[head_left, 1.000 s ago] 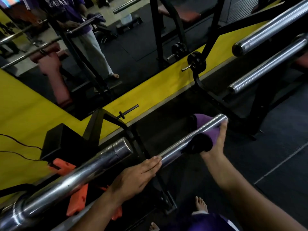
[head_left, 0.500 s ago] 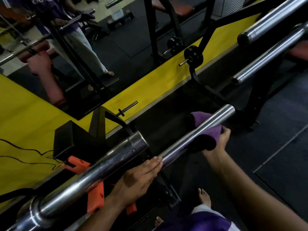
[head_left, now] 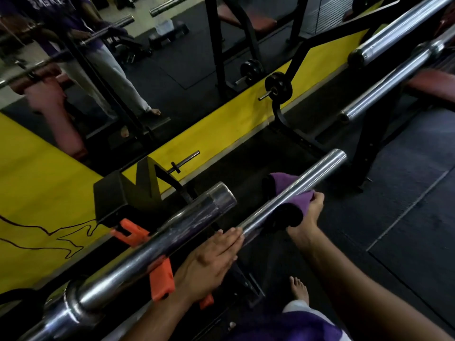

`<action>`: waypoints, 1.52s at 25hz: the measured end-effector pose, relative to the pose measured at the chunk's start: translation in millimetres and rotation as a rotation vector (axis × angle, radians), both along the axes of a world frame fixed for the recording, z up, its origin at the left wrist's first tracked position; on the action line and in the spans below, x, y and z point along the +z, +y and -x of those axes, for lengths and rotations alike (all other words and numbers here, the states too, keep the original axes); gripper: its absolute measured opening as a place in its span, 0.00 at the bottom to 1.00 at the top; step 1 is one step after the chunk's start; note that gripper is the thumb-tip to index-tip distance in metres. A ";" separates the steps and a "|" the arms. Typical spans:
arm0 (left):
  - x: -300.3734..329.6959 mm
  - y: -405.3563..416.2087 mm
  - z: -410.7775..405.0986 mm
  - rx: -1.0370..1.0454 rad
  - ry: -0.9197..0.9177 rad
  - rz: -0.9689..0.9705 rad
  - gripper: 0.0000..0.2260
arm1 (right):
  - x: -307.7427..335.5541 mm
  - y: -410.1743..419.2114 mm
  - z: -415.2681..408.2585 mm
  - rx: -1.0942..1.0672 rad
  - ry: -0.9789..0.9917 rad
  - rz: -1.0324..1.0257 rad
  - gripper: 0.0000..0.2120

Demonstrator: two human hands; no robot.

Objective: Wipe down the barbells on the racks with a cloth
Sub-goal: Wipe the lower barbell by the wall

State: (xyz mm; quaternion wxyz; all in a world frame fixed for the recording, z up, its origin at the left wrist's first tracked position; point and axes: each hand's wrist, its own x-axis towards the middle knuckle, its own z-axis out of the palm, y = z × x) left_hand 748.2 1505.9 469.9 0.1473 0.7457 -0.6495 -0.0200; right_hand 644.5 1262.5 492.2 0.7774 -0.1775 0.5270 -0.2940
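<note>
A chrome barbell sleeve [head_left: 317,168] runs from lower left to upper right in the middle of the view. A purple cloth [head_left: 294,195] is wrapped round it, well back from its free end. My right hand [head_left: 310,212] grips the cloth from below. My left hand [head_left: 211,259] rests with straight fingers on the same bar, nearer to me. A thicker barbell sleeve [head_left: 157,239] lies closer, crossing over my left wrist.
Two more barbell sleeves [head_left: 398,33] [head_left: 384,89] hang on a black rack [head_left: 369,146] at upper right. An orange clamp [head_left: 161,279] sits under the near bar. A mirror above the yellow wall [head_left: 221,129] reflects a person. My bare foot [head_left: 299,289] stands on dark floor mats.
My right hand has slid the purple cloth back along the bar toward me, away from its free end. The left hand has stayed on the bar.
</note>
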 end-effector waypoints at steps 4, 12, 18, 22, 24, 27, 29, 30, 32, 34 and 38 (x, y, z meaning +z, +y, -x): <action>-6.3 47.7 2.9 0.065 0.063 -0.050 0.23 | -20.0 87.5 -10.8 0.217 -0.049 -0.183 0.32; -15.4 121.3 -10.2 0.020 0.081 -0.113 0.24 | -33.6 129.7 20.6 0.760 0.381 0.572 0.47; -27.7 124.9 -16.1 -0.015 0.057 -0.124 0.25 | -12.3 118.0 32.2 0.752 0.216 0.715 0.37; -35.8 129.0 -20.0 0.000 0.101 -0.142 0.27 | -34.9 185.1 25.4 0.801 0.356 0.724 0.44; -33.9 127.9 -19.1 -0.011 0.126 -0.106 0.26 | -32.9 188.1 26.5 0.789 0.343 0.757 0.39; -24.5 129.5 -19.0 -0.015 0.173 -0.067 0.25 | -33.2 175.0 46.7 0.832 0.406 0.923 0.20; -24.1 143.3 -22.9 -0.002 0.187 -0.064 0.27 | -18.6 172.6 52.5 0.745 0.428 1.002 0.02; -25.4 153.4 -25.1 0.002 0.180 -0.082 0.29 | -10.4 171.3 51.9 0.733 0.432 1.134 0.04; -29.0 174.1 -29.4 -0.011 0.151 -0.130 0.33 | 7.6 174.8 36.4 0.834 0.554 1.529 0.08; -32.6 183.5 -32.2 -0.006 0.124 -0.143 0.39 | 19.0 179.1 3.9 1.134 0.739 1.859 0.22; -31.5 180.3 -30.3 0.018 0.117 -0.133 0.38 | 37.1 176.7 -63.1 1.528 0.869 1.422 0.26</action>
